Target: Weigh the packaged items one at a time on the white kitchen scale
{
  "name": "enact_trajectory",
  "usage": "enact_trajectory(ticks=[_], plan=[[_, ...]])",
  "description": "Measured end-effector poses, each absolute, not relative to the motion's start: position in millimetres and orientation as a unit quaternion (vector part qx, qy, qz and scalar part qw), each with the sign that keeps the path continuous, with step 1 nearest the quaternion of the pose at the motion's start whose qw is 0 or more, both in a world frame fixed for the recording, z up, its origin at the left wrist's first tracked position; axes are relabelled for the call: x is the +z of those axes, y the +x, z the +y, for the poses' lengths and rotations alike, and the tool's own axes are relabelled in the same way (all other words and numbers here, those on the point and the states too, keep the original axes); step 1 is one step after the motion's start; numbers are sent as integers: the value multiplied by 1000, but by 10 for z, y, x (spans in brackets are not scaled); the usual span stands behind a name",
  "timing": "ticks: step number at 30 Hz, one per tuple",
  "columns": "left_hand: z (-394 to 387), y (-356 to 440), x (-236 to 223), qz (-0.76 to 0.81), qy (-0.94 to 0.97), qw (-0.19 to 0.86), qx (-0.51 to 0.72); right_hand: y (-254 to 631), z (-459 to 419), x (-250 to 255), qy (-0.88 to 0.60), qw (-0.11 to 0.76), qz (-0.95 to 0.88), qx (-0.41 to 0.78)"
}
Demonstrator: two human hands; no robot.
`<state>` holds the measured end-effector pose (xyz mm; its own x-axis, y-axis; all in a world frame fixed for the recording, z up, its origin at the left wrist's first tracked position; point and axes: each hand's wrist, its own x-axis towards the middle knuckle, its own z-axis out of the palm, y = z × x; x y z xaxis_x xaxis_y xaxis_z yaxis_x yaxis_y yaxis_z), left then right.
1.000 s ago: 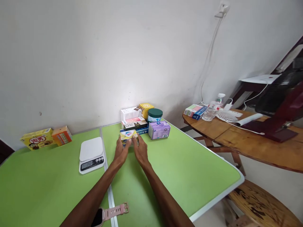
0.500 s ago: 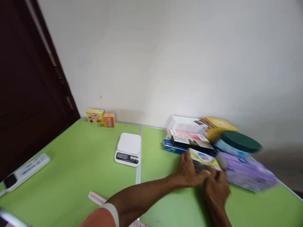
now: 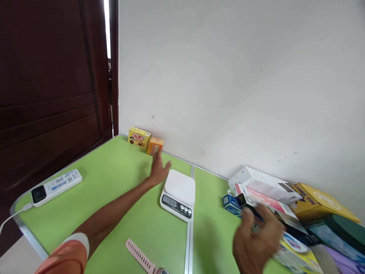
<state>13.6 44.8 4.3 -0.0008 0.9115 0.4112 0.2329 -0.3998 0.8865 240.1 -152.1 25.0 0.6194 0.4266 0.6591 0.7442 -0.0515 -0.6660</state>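
Observation:
My left hand (image 3: 159,168) reaches over the back of the green table with thumb and fingers apart. Its fingertips are at the front of a small orange box (image 3: 155,146); whether they touch it I cannot tell. Left of that box stands a yellow snack box (image 3: 139,137). A white kitchen scale (image 3: 180,186) with a bare platform lies just right of my left hand. My right hand (image 3: 258,238), blurred, is above the front of the box pile, thumb apart from its bent fingers. Near it are a yellow-and-white box (image 3: 299,253), a black box (image 3: 246,201) and a blue box (image 3: 232,204).
Against the wall at right lie a white box (image 3: 265,184), a yellow carton (image 3: 322,201), a dark-green-lidded tub (image 3: 342,232) and a purple pack (image 3: 345,260). A pink-strapped watch (image 3: 141,255) lies in front. A white device with a cable (image 3: 57,187) is at left.
My left hand has left the yellow-and-white box and moved far left to the orange box. My right hand has come off that box too. The view has turned left.

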Motion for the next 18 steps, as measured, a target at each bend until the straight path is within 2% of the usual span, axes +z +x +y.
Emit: enact_trajectory(ticks=[2, 5, 10, 15, 18], plan=[[779, -159, -139, 518, 589, 302, 542, 2053, -1028, 395, -674, 550, -486, -86], [1112, -374, -408, 540, 566, 320, 534, 1605, -285, 394, -639, 526, -557, 65], [1411, -343, -655, 518, 571, 348, 534, 1161, 772, 129, -611, 521, -535, 261], [1566, -300, -731, 512, 593, 330, 526, 954, 1521, 69, -621, 534, -473, 325], [1591, -282, -741, 517, 610, 308, 516, 843, 1701, 64, -570, 554, -482, 367]])
